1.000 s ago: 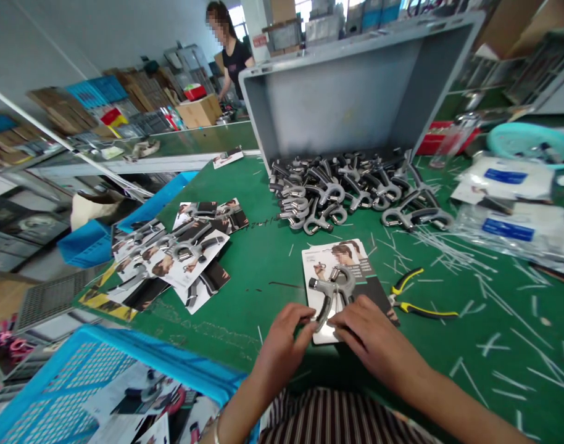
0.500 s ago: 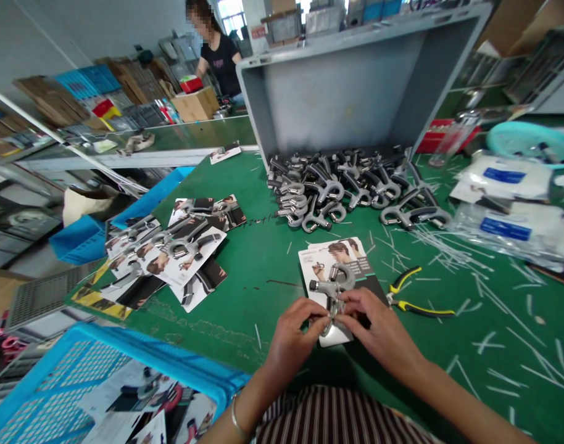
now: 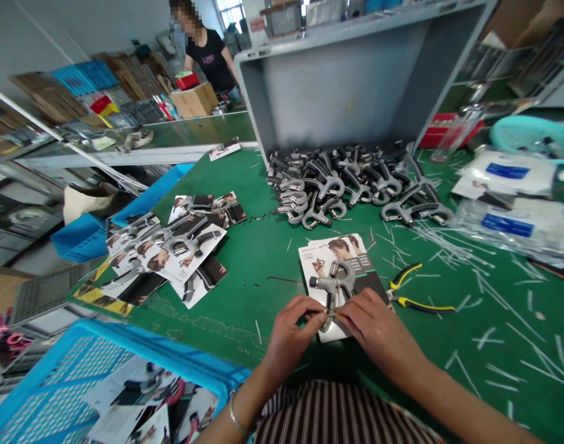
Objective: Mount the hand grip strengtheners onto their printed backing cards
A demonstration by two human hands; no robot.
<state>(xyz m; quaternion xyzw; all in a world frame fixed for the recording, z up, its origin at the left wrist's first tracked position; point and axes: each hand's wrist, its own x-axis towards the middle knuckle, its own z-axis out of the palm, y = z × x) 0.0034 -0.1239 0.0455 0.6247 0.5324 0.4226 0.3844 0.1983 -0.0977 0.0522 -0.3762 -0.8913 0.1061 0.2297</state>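
A grey and black hand grip strengthener (image 3: 341,277) lies on a small stack of printed backing cards (image 3: 313,253) in front of me. My left hand (image 3: 297,330) is closed, thumb and finger pinching the near end of one handle of the strengthener. Opposite it, my right hand (image 3: 379,330) is closed too, its fingertips pinched close to the left ones, over the other handle. What the right fingertips hold is too small to make out. Pliers with yellow and black handles (image 3: 425,305) lie open just right of the cards.
A grey crate (image 3: 337,92) tipped on its side stands behind a heap of strengtheners (image 3: 319,185). Carded strengtheners (image 3: 184,246) lie left. Thin white strips (image 3: 525,333) and plastic bags (image 3: 508,225) lie right. A blue basket (image 3: 124,345) is at near left. Another person (image 3: 212,58) stands beyond.
My right hand has turned slightly, its fingers now more bunched beside the handle. My left hand stays pinched in about the same place. The view has shifted a little.
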